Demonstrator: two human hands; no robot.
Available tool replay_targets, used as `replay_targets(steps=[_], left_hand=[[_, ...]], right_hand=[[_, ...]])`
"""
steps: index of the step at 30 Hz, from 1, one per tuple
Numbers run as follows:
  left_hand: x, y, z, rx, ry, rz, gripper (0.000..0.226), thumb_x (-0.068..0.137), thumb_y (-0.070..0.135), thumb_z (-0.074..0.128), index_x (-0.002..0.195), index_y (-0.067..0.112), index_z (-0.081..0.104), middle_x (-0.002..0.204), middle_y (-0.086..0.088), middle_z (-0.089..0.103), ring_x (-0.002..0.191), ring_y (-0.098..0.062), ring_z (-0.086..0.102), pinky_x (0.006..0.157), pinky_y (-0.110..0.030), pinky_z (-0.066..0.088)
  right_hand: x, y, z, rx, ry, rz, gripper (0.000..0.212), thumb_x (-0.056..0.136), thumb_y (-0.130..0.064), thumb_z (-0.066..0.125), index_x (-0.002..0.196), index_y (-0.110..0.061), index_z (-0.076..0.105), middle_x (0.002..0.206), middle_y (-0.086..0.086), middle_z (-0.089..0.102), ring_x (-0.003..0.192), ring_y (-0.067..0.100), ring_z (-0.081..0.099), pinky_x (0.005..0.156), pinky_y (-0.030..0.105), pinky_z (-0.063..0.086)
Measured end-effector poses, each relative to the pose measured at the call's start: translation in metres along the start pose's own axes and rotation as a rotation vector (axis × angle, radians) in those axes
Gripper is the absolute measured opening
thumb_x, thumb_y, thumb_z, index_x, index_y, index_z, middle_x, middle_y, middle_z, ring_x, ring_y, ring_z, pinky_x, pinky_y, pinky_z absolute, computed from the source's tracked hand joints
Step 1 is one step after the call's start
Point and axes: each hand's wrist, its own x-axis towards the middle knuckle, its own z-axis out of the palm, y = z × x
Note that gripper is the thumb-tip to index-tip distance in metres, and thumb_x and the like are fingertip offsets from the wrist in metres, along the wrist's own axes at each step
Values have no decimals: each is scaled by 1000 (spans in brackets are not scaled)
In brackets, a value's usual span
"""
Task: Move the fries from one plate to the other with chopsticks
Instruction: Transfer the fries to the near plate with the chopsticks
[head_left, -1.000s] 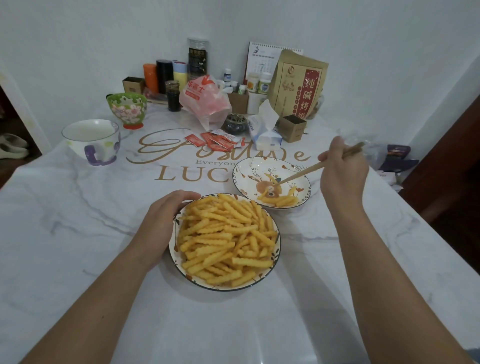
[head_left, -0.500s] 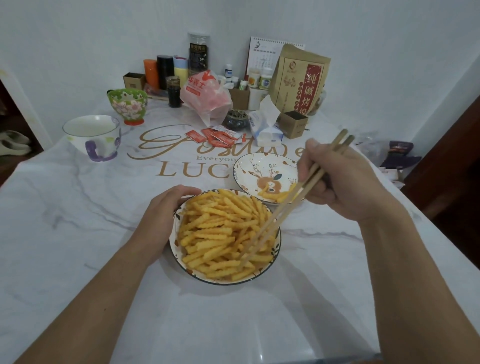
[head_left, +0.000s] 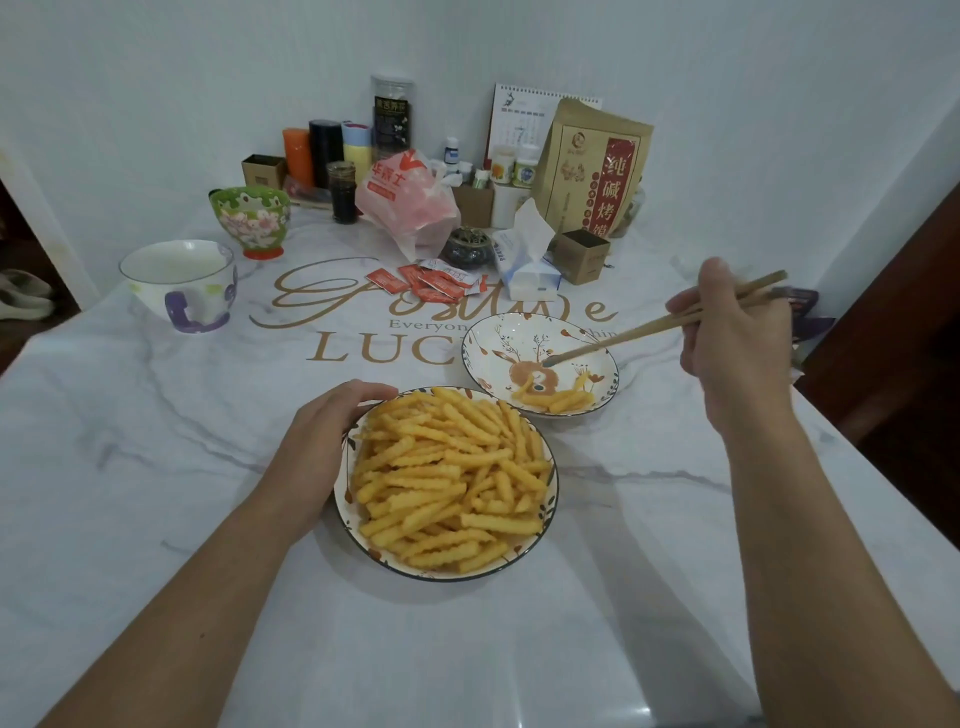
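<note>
On the marble-patterned desk (head_left: 156, 519) a near plate (head_left: 551, 499) is heaped with crinkle-cut fries (head_left: 447, 478), and just beyond it to the right, close enough that the rims look to touch or nearly so, sits a far plate (head_left: 483, 343) with a deer pattern that holds only a few moved fries (head_left: 558, 397) along its near edge. The left hand (head_left: 322, 441) rests against the left rim of the near plate, fingers curved round it to steady it. The right hand (head_left: 737, 343) is clenched round the upper part of a pair of chopsticks (head_left: 644, 330), whose tips hang close together above the middle of the far plate with nothing visibly between them. Judging by the heap, the task is barely started and the next step is a trip to the near plate for a fresh fry. These fries should be light and fairly stiff, though likely greasy and apt to snap or bend if squeezed hard (the ridged sides ought to give the tips some purchase). The best hold is probably across the middle of a single fry lying loose on top of the pile, pinched at right angles to its length so it does not pivot; one buried under neighbours would drag others off the rim.
</note>
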Motion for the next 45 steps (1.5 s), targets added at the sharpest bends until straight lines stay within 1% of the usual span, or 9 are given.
replay_targets(steps=[4, 9, 13, 21, 25, 30, 36, 39, 45], left_hand=[[1, 0, 1, -6, -2, -1, 33, 100, 37, 49, 98, 33, 82, 111, 4, 80, 109, -19, 74, 106, -51, 54], [3, -2, 0, -26, -1, 2, 33, 100, 37, 49, 98, 32, 82, 110, 2, 81, 107, -20, 75, 105, -51, 54], [4, -3, 0, -69, -2, -10, 37, 103, 35, 47, 98, 28, 82, 106, -1, 82, 101, -22, 77, 97, -46, 57], [5, -4, -1, -88, -1, -13, 36, 104, 36, 47, 102, 25, 82, 108, -1, 82, 104, -20, 76, 97, -43, 57], [6, -4, -1, -101, -9, -24, 37, 104, 37, 47, 101, 26, 82, 108, -2, 82, 106, -22, 76, 99, -45, 57], [4, -2, 0, -103, 3, -28, 34, 102, 36, 50, 98, 26, 83, 108, 0, 82, 107, -20, 76, 99, -45, 57], [1, -2, 0, -98, 17, -20, 32, 101, 37, 51, 100, 30, 82, 111, 0, 81, 108, -20, 75, 95, -43, 57], [1, -1, 1, -104, 17, -12, 31, 101, 34, 51, 101, 28, 82, 109, 1, 81, 108, -19, 75, 94, -42, 57], [2, -2, 0, -97, 18, -20, 31, 99, 35, 51, 100, 30, 82, 110, 3, 81, 108, -19, 75, 97, -45, 57]], right_hand=[[-1, 13, 8, -132, 34, -5, 50, 96, -50, 53, 57, -23, 70, 51, -10, 57, 52, 14, 50, 57, 37, 41], [-11, 8, 33, -256, -60, -55, 44, 103, -42, 55, 78, -12, 75, 65, -11, 66, 51, -3, 56, 51, 15, 40], [-22, 10, 50, -381, -121, -122, 49, 106, -43, 48, 77, -12, 73, 69, -10, 67, 65, 7, 62, 67, 27, 47], [-11, 2, 32, 4, 9, 5, 54, 105, -32, 49, 57, -17, 67, 58, -1, 62, 40, 7, 42, 45, 23, 33], [-11, -11, 5, 352, -245, 136, 55, 109, -30, 46, 61, -8, 63, 48, 7, 33, 41, 15, 20, 46, 27, 15], [-36, -19, 5, 220, -726, 52, 55, 105, -34, 47, 61, -9, 66, 45, 6, 30, 41, 14, 22, 47, 28, 15], [-48, -27, 13, 92, -871, -57, 45, 97, -40, 61, 62, -13, 71, 44, 1, 35, 41, 15, 26, 47, 24, 20], [-40, -28, 5, 187, -734, -30, 43, 99, -31, 58, 62, -12, 68, 45, 2, 36, 42, 14, 23, 47, 27, 15], [-10, -4, -7, 159, 28, 43, 47, 102, -30, 57, 57, -18, 65, 59, 1, 57, 43, 10, 37, 46, 24, 29]])
